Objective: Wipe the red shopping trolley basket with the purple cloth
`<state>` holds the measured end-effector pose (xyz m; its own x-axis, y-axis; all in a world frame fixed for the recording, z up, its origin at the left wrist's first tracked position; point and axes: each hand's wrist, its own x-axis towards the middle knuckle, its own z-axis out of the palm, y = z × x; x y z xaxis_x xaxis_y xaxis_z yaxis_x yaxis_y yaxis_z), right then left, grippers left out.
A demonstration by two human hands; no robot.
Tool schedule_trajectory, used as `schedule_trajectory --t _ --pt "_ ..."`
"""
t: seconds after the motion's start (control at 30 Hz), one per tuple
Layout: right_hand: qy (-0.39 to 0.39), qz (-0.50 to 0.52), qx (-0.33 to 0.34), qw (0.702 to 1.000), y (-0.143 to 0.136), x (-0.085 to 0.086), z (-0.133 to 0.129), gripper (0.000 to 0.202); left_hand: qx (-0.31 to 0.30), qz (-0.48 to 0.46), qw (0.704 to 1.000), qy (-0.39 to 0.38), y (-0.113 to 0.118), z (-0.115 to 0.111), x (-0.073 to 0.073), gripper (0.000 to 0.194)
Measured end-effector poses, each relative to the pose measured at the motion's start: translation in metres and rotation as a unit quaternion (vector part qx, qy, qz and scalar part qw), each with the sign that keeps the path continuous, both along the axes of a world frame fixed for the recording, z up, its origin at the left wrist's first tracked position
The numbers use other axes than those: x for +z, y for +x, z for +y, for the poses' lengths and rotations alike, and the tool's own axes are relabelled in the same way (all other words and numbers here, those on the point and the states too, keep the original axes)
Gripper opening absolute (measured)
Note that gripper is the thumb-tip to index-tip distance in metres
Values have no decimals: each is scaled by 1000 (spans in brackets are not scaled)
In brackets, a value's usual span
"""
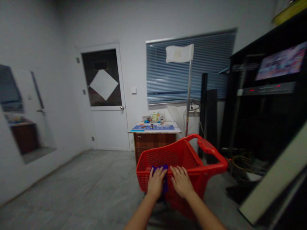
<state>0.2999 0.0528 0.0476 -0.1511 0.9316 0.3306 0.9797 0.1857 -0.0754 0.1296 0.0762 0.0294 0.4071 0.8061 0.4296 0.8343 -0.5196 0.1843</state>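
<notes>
A red plastic shopping cart (163, 157) stands right in front of me, with its looped handle at the right. My left hand (157, 180) presses a purple cloth (165, 187) over the near rim, fingers bent across the top. The cloth hangs down the outer side and partly shows inside. Just to its right, my right hand (181, 180) holds the same rim, with its fingers over the edge and the thumb on the outer side. The cart's lower part is dark and partly hidden by my arms.
Behind the cart is a wooden cabinet (155, 140) with small items on top. A pole with a white flag (178, 53) rises beside it. A black rack (263, 111) with a lit screen and loose cables stands right. A white door (107, 127) and grey floor (96, 182) lie left.
</notes>
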Motion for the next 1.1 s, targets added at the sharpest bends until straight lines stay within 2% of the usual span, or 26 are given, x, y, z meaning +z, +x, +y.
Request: schedule_trajectory --t 0.2,0.33,0.47,0.57,0.77,0.9,1.0,1.1 --pt "1 -13 -29 999 7 3 -5 59 18 15 1000 8 -15 2 1 55" --pt "20 -12 -34 999 9 -1 -5 56 32 -14 999 -5 -2 -4 7 56" --pt "28 -16 -28 999 12 -3 -3 53 -8 -16 999 -31 15 -6 11 59" --pt "30 -18 -19 999 15 -2 -2 53 -31 -23 999 -30 15 -3 7 60" --pt "18 -6 -19 1000 15 -2 -2 54 16 -36 999 -21 12 1 -3 58" --pt "10 -6 -22 1000 13 0 -1 55 -1 -21 999 -26 19 0 -2 63" --pt "6 -3 -21 1000 12 1 -2 55 -18 -6 1000 -21 11 2 -2 66" --pt "1 -1 -23 1000 10 1 -3 56 -2 -1 1000 -19 0 4 -2 65"
